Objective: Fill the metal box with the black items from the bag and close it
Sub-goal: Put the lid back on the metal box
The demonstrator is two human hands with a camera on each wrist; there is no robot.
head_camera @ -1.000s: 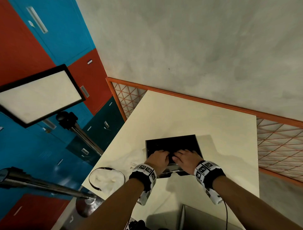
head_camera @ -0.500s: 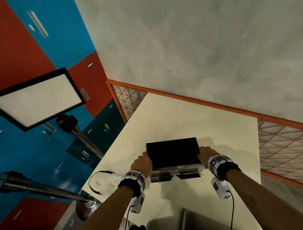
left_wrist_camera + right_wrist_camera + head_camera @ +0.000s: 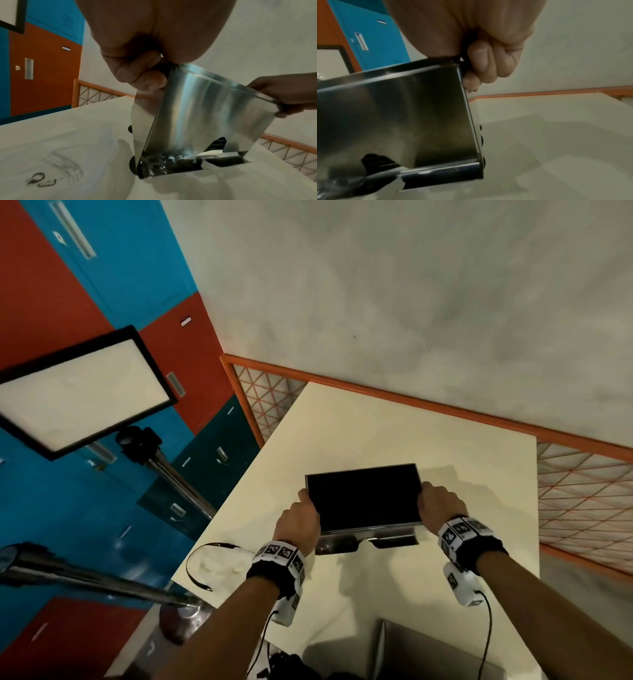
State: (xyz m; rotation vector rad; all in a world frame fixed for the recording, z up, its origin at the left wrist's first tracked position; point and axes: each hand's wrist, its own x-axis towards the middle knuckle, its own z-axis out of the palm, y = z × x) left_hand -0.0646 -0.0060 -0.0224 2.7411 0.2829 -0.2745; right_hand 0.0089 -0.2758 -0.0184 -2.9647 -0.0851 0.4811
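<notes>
Both your arms reach straight out in front of you over the pale table point(image 3: 394, 419), side by side, with a gap between them. Each wrist wears a black band with little white squares on it.

Your left hand point(image 3: 297, 522) is at the left end of the metal box point(image 3: 364, 498). Its fingers point(image 3: 145, 75) are curled tight, and they grip the top left corner of the box. From the left wrist view you can see the thumb side pressed on the top edge and the fingertips tucked against the side.

Your right hand point(image 3: 440, 505) is at the right end of the box. Its fingers point(image 3: 481, 60) are curled too, and they hold the top right corner. So both hands are closed around the box, one on each end.

The box sits in the middle of the table, between your two hands. Its top looks dark from above. Its front wall is shiny and silver. At the bottom of that wall there are black things point(image 3: 217, 145), but they are too blurry to name.

A white bag point(image 3: 222, 563) with a black strap lies flat on the table, near your left wrist. It is just beside the box, at the table's left edge.
</notes>
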